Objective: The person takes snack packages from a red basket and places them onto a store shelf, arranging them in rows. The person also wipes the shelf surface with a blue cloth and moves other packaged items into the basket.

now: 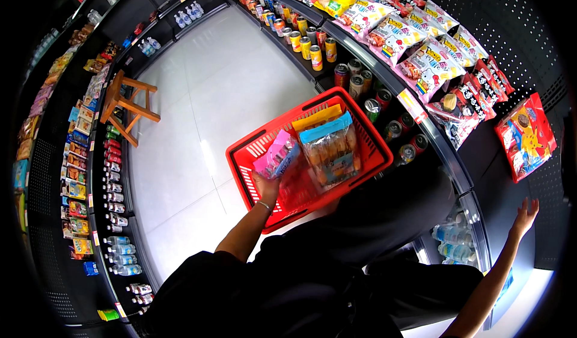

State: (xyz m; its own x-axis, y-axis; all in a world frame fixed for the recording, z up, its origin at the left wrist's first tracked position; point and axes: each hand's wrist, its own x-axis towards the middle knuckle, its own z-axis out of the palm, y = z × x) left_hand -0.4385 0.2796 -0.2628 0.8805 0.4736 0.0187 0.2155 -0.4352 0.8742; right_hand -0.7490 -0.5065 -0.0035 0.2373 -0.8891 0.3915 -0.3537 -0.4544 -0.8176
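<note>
A red plastic shopping basket (pixel 311 221) stands before me, tilted in the picture, close to the shelf on the right. Over its left part my left hand (pixel 267 188) grips a pink and blue snack package (pixel 277 155). The basket also holds a clear bag of baked snacks with a blue top (pixel 331 151) and a yellow package (pixel 318 118) behind it. My right hand (pixel 525 216) is raised beside the right shelf, fingers apart, holding nothing. Nearest to it is a red snack bag with a yellow cartoon figure (pixel 526 137), apart from the fingers.
Bags of chips (pixel 430 70) line the right-hand shelf, with drink cans (pixel 316 57) on the level below. Water bottles (pixel 455 243) lie beside my legs. Across the pale tiled floor (pixel 198 94) stand a wooden stool (pixel 130 106) and shelves of bottles (pixel 121 259) and packaged snacks (pixel 76 162).
</note>
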